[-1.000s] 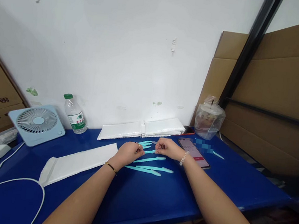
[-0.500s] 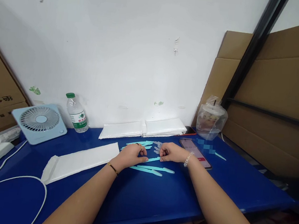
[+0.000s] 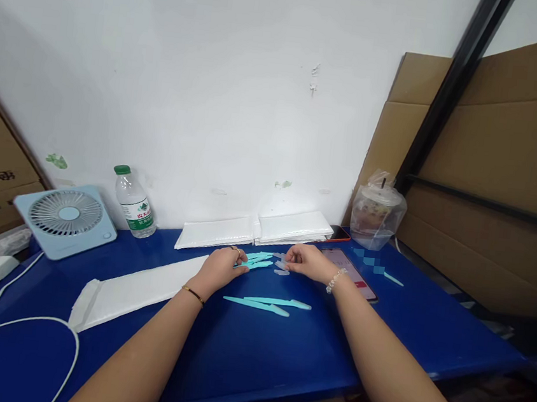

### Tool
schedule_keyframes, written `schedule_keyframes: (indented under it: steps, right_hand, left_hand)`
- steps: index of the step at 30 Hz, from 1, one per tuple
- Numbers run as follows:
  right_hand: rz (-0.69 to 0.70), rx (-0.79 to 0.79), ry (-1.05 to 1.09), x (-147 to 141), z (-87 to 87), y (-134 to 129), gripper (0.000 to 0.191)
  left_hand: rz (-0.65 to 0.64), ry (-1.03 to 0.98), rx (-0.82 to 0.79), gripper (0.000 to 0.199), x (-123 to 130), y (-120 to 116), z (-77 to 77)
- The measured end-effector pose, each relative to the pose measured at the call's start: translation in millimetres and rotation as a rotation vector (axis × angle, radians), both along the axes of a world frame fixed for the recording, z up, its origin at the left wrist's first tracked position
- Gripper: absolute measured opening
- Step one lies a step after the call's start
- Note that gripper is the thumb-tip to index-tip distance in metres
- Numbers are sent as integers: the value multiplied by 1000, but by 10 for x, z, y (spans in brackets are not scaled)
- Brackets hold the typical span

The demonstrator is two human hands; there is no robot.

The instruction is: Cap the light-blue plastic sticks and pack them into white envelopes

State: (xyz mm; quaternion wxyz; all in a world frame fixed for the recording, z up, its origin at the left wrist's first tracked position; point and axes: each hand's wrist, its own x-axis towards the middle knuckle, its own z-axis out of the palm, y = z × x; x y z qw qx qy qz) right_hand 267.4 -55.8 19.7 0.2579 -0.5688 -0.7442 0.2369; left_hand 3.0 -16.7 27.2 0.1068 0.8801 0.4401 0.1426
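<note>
My left hand (image 3: 223,265) is closed at the pile of turquoise eyebrow razors (image 3: 262,257), and one razor (image 3: 260,265) reaches out from its fingertips. Over the small clear plastic caps (image 3: 281,272), my right hand (image 3: 307,261) pinches with thumb and forefinger on what looks like one cap, mostly hidden by the fingers. Two more razors, one (image 3: 257,306) below and another (image 3: 281,302) above it, lie side by side on the table in front of my hands, with pale covers at their right ends.
A long white padded mailer (image 3: 139,290) lies to the left, and stacked mailers (image 3: 294,227) rest by the wall. Behind my right wrist is a phone (image 3: 360,281). A bagged drink cup (image 3: 377,212), water bottle (image 3: 134,203), fan (image 3: 68,218) and white cable (image 3: 75,347) stand or lie around.
Both hands have moved away from the razor held between them, toward the back of the table. My left hand went to the razor pile, my right hand to the clear caps.
</note>
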Motion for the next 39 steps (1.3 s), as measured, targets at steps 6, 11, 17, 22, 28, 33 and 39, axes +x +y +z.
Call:
schedule_keyframes:
  steps: [6,11,17,22,28,33,39]
  right_hand:
    - [355,-380,-159,26,130,-227,28]
    - [316,-234,-201,-64,76,-212,16]
    - [246,-66,-53,-117,0,-115,16]
    - [37,68,-23,-47,-35,3,12]
    - [-36,171,-53,-55,27,-24,11]
    - [77,93,10,-69,75,-117,21]
    - [253,-154,116,-157,52,-169,31]
  left_hand:
    - [-133,-45,-131,26,92,-154,44]
    - [-293,-28,-237,29,183,-269,37]
    - [-257,35,-58,19,168,-173,18]
    - [-82,17,-5,16,11,-35,58]
    - [-265,-13,-223,36,59,-229,89]
    - [-294,95,-263,19,140,-338,62]
    - [-208,47,-176,21,132,-274,72]
